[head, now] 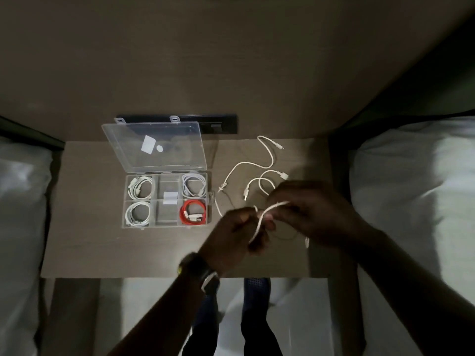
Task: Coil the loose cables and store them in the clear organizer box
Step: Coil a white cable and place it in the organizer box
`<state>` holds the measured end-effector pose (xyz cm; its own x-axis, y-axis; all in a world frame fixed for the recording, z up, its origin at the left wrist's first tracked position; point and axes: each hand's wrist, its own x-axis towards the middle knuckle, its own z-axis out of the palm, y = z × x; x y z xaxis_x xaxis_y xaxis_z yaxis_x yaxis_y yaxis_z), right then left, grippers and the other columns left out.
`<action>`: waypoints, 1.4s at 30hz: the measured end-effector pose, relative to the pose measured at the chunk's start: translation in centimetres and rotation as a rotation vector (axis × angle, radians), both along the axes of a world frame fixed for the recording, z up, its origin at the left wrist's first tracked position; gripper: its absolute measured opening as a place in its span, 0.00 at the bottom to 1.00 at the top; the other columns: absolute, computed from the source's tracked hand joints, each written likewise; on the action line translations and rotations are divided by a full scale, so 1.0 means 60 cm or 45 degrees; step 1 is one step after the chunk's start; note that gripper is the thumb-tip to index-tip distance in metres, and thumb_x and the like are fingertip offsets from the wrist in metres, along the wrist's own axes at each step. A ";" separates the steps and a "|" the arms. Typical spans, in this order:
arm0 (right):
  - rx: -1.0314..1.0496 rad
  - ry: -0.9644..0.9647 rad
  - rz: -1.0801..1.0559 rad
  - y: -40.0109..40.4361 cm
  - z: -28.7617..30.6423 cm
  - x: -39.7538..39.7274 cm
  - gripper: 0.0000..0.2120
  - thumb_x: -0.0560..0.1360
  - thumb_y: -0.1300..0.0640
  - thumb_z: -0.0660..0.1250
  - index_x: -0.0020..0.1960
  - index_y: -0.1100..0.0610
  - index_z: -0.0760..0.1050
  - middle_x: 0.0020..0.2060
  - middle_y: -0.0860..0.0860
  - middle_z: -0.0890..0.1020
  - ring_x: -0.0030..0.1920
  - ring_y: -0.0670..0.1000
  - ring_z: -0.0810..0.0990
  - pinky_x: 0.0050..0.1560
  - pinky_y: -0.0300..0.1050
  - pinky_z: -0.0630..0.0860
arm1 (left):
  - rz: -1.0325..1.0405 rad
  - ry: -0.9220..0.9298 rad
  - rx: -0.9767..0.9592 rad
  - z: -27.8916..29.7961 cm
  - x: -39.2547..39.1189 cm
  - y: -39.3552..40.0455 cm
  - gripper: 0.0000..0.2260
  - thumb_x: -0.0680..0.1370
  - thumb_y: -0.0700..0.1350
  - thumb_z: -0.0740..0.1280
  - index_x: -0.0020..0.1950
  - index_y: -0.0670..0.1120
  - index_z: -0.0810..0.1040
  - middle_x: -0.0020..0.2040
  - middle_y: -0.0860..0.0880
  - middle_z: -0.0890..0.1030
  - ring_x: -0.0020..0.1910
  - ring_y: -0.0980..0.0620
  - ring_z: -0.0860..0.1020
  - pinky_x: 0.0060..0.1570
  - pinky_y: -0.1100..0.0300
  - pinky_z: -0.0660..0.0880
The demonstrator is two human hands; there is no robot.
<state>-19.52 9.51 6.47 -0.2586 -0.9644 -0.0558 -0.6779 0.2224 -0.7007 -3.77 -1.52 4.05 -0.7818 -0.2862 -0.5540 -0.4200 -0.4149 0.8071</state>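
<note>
Where lid's open, organizer box (167, 200) w/ 4 coiled cables (1 red).

1 head-worn wide-angle view looks steeply down from close above onto the small table (102, 253) and both hands.

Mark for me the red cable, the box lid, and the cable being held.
red cable (193, 212): head view, left side of its coil.
box lid (177, 152): head view, bare clear panel.
held cable (259, 223): head view, strand between both hands.
</note>
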 end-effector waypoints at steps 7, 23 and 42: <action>-0.064 -0.781 -0.248 -0.005 -0.066 0.051 0.16 0.78 0.48 0.66 0.38 0.59 0.78 0.29 0.51 0.79 0.32 0.48 0.76 0.39 0.46 0.75 | 0.260 0.397 1.318 0.061 0.011 0.005 0.13 0.83 0.48 0.53 0.41 0.46 0.70 0.26 0.54 0.60 0.22 0.58 0.57 0.24 0.65 0.55; -0.083 -0.418 -0.435 0.009 -0.066 0.009 0.15 0.72 0.39 0.72 0.42 0.52 0.81 0.32 0.52 0.82 0.33 0.50 0.80 0.38 0.51 0.78 | 0.142 -0.033 0.652 0.026 0.030 0.031 0.19 0.80 0.55 0.57 0.36 0.44 0.73 0.25 0.52 0.63 0.23 0.56 0.57 0.27 0.62 0.52; -0.349 -0.180 -0.332 -0.014 0.008 -0.012 0.09 0.72 0.46 0.75 0.40 0.52 0.83 0.34 0.47 0.82 0.36 0.44 0.80 0.39 0.40 0.74 | 0.026 -0.026 0.162 0.040 0.007 0.000 0.16 0.82 0.43 0.56 0.40 0.38 0.77 0.25 0.48 0.67 0.21 0.54 0.64 0.23 0.65 0.61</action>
